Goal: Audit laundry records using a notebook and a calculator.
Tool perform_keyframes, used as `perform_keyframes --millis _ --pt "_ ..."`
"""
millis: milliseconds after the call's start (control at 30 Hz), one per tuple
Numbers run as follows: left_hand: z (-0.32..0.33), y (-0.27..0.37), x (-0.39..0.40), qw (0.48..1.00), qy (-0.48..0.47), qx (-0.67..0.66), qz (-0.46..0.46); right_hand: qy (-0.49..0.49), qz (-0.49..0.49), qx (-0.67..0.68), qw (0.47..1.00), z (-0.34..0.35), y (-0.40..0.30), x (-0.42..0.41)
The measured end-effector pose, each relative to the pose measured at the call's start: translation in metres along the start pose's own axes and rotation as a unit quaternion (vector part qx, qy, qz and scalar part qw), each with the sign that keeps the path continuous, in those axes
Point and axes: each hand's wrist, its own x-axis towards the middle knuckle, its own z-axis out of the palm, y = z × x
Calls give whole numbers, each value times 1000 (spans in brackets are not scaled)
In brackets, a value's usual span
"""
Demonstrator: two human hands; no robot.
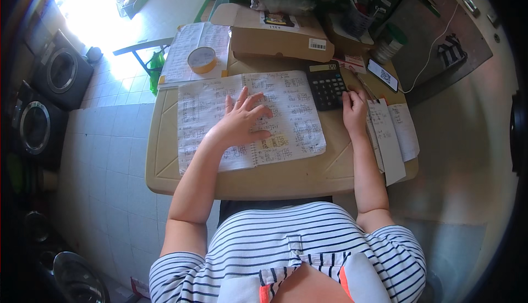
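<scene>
A spiral notebook (288, 138) lies spread on the table, both pages covered in handwriting and one entry highlighted yellow. My left hand (243, 119) rests across its middle with the fingers apart, holding nothing. Right of the notebook is a black desk calculator (327, 88) with digits on its display. At the calculator's lower right edge is my right hand (354, 107), fingers curled and thumb against that edge. Whether those fingers grip the calculator or something else is hidden.
The beige table (288, 181) bears a cardboard box (280, 43), a tape roll (202, 60) on written sheets, a lit phone (383, 75) on a cable, a green-lidded jar (390, 43), a pen holder (357, 22) and loose paper slips (387, 142). Front-loading machines (35, 121) stand left.
</scene>
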Motion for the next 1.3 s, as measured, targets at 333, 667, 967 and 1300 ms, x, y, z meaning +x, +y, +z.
perform_keyframes --millis 333,667,967,1300 --pt "1 -1 -1 1000 -4 -2 -1 8 3 -17 1000 2 8 1" --pt "-1 2 -2 1000 -3 8 -1 -46 -27 -26 998 10 -1 3" --pt "1 -1 1 1000 -7 10 -3 -30 -37 -15 999 10 2 4" --pt "0 1 -1 1000 -6 12 -5 47 -53 -55 996 -6 -10 3"
